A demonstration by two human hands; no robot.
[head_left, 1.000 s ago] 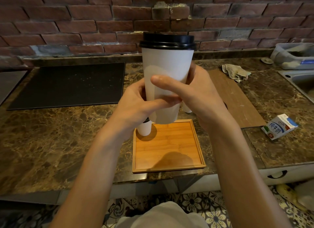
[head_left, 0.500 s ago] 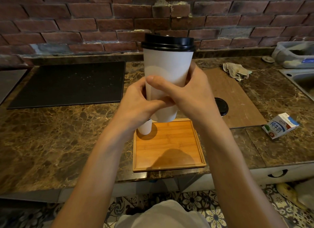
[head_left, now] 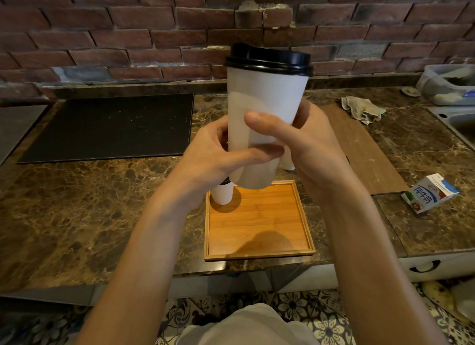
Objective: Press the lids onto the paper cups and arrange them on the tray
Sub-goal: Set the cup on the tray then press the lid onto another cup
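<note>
1. Black mat: flat on the left part of the bench, towards its back edge.
2. Left hand: grasping the lower part of the paper cup from the left. Thumb laid across the front, fingers curled round the far side.
3. Second cup: upright in the far left corner of the tray. Upper part hidden behind the left hand, with only a strip of dark lid showing.
4. Tray: square, wooden, set close to the front edge of the bench.
5. Paper cup: white and tall, held in the air over the far edge of the tray, between both hands, leaning slightly to the right. Black lid on its rim; seating on the far side not visible.
6. Third cup: on the bench just beyond the far right corner of the tray, mostly hidden. Lidded or not: cannot tell.
7. Right hand: grasping the paper cup from the right, thumb on the front, fingers wrapped behind.
8. Wooden board: flat on the bench right of the tray. Crumpled cloth at its far end.
9. Milk carton: on its side, near the front right of the bench.
10. Sink at the right edge, plastic container behind it.
</note>
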